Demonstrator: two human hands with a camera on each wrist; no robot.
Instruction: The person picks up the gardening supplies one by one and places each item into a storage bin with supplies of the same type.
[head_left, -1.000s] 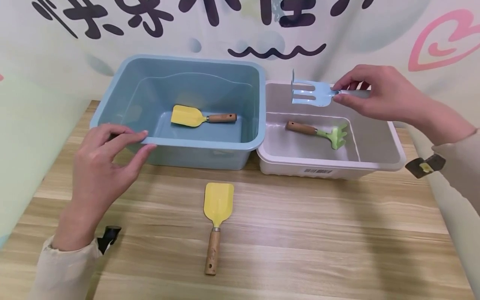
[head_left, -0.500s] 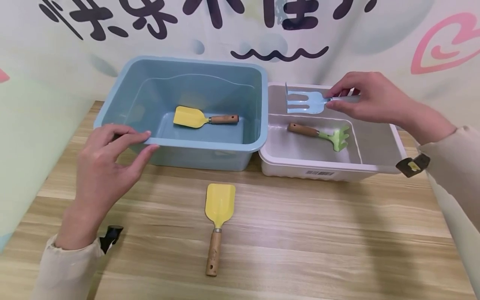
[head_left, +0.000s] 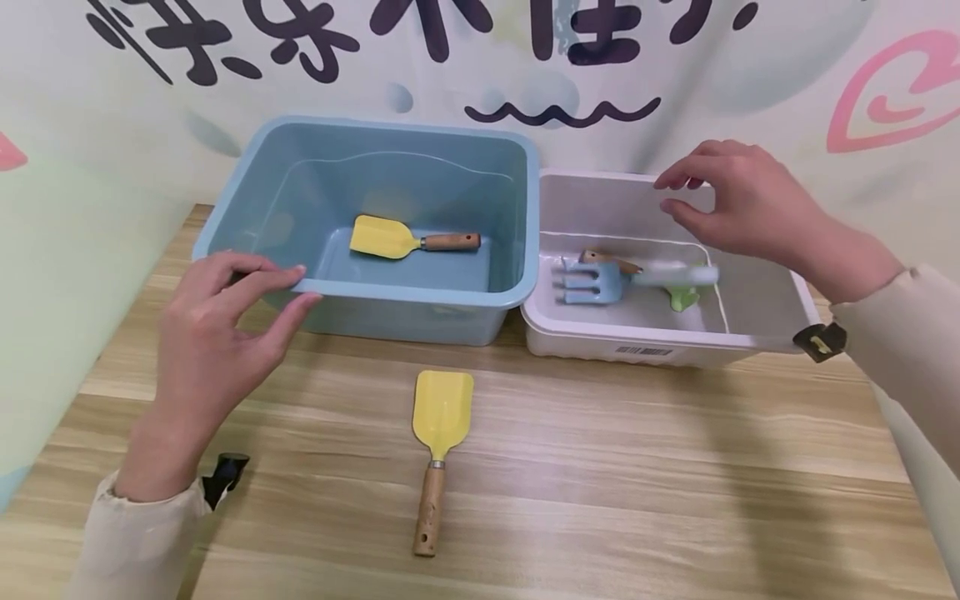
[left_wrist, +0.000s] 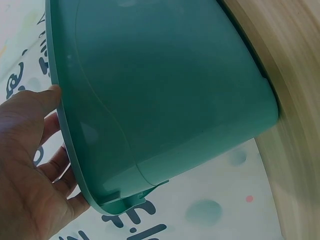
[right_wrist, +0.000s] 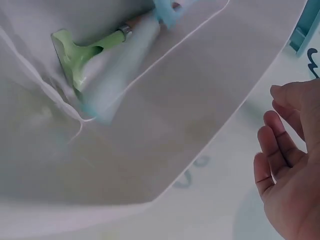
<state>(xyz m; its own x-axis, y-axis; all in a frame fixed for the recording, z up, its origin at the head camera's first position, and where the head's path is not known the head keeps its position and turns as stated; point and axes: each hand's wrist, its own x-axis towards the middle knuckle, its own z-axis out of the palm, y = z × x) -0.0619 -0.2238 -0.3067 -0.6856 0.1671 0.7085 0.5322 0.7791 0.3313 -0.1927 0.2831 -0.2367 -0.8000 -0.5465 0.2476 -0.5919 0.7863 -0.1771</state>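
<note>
At the front left rim of the blue plastic bin [head_left: 405,292], my left hand [head_left: 213,325] pinches the edge; the left wrist view has the thumb on the bin's [left_wrist: 165,90] rim with the fingers behind it. My right hand [head_left: 757,200] hovers above the back right of the white bin [head_left: 600,333], thumb and fingers apart and holding nothing. Below it a light blue hand fork [head_left: 596,283], blurred, drops into the white bin. It partly covers a green hand rake [head_left: 682,297] with a wooden handle. The right wrist view also has the green rake [right_wrist: 75,55].
A yellow trowel [head_left: 382,237] lies inside the blue bin. Another yellow trowel [head_left: 442,408] with a wooden handle lies on the wooden table [head_left: 637,467] in front. A printed cloth [head_left: 420,83] hangs right behind both bins.
My right hand has moved slightly left and let go of the light blue hand fork, which has dropped into the white bin over the green rake. The left hand stays at the rim.
</note>
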